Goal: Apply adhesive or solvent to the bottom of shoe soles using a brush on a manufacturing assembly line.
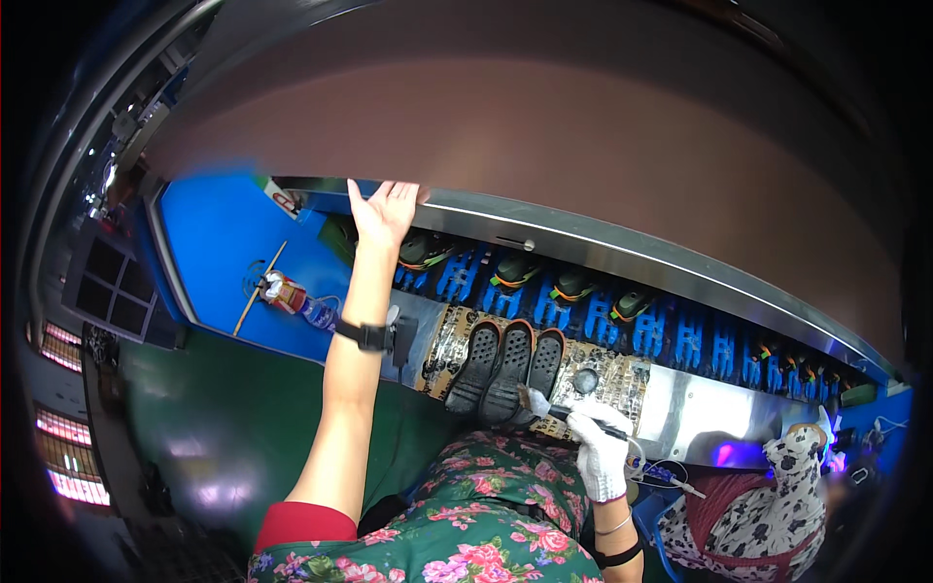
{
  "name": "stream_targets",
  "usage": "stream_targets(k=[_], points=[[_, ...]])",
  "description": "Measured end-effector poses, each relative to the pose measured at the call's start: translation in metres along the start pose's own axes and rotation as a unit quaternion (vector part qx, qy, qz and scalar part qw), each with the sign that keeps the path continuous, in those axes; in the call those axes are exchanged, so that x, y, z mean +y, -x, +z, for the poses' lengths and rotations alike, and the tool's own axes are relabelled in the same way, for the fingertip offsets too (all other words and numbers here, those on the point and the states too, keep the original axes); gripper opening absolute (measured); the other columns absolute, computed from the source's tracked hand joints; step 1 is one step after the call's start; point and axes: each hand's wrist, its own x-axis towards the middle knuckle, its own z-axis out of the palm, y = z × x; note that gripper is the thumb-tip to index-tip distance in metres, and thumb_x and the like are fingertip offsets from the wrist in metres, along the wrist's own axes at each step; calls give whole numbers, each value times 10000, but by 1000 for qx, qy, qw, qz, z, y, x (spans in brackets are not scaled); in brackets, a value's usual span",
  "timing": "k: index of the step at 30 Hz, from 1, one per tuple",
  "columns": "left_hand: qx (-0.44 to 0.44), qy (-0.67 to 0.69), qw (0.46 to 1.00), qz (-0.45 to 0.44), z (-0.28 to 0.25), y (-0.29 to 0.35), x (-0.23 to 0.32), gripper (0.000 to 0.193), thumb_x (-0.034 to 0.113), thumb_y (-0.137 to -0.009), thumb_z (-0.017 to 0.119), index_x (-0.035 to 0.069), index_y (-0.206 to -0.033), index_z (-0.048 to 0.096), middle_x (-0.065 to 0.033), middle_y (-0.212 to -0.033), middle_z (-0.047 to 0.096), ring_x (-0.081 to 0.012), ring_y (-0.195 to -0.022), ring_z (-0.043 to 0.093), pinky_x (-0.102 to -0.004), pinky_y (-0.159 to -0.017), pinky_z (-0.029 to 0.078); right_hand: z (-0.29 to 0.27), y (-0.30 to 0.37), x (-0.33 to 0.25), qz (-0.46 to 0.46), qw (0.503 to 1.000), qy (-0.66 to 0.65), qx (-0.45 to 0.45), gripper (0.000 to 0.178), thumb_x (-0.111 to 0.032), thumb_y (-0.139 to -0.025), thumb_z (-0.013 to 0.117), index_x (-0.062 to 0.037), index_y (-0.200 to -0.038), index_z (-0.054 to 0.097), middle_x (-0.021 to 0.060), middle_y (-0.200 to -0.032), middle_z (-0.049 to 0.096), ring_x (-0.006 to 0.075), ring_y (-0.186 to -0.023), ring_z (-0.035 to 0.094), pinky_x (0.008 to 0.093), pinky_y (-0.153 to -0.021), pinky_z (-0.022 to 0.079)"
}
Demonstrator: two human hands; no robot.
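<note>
My bare left hand [386,216] is raised to the lower edge of a large brown metal hood [544,126], fingers stretched out and thumb apart. Its fingertips are partly hidden at that edge. In a white glove, my right hand [600,449] is closed round the dark handle of a brush [541,403]. The pale bristles are at the lower part of the middle one of three dark shoe soles [512,364]. Those soles lie side by side, with orange rims and small holes. A small round dark container [585,380] stands to their right.
Under the hood, shoes [515,270] sit on blue racks [552,306]. The soles rest on a ledge covered with taped cardboard [622,384]. A plastic bottle [319,313] and a thin stick [260,290] are on the blue surface [219,257] at left. Another person in a spotted sleeve [797,466] is at right.
</note>
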Motion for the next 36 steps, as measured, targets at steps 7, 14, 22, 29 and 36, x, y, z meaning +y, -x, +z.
stream_targets(k=[7, 14, 22, 29, 36], points=[[-127, -356, 926, 15, 24, 17, -123, 542, 415, -1060, 548, 36, -1446, 522, -101, -1455, 564, -272, -1338, 539, -426, -1124, 453, -40, 2, 6, -5, 990, -105, 89, 224, 26, -828, 740, 62, -1048, 760, 86, -840, 734, 102, -641, 584, 234, -595, 455], [-309, -561, 751, -162, 59, -17, -206, 386, 342, -1030, 639, 25, -1249, 628, -78, -1250, 652, -230, -1186, 611, -413, -1004, 526, -75, 22, 3, -40, 976, -156, 149, 163, 49, -847, 704, 60, -1008, 723, 174, -1021, 757, 121, -662, 610, 232, -609, 499], [-320, -663, 677, -22, 124, -35, -269, 300, 309, -1015, 670, 34, -1135, 657, -62, -1128, 670, -194, -1084, 629, -397, -929, 549, -90, 39, -13, -65, 969, -164, 171, 211, 34, -845, 695, 79, -1045, 744, 128, -941, 761, 89, -643, 568, 219, -612, 459], [-239, -696, 666, 121, 60, 66, -205, 283, 253, -998, 700, -27, -967, 671, -89, -1167, 595, -182, -1083, 570, -326, -1005, 430, -100, 40, -29, -33, 969, -194, 148, 200, 35, -874, 688, 61, -1065, 743, 127, -958, 745, 94, -680, 592, 217, -632, 474], [-142, -431, 882, -125, 21, 181, -186, 689, 43, -859, 690, 77, -1492, 418, -118, -1341, 584, -237, -1274, 580, -415, -1103, 463, -66, 23, -59, -10, 968, -247, 48, 205, 62, -870, 685, 46, -1067, 740, 143, -1030, 759, 102, -727, 602, 217, -653, 485]])
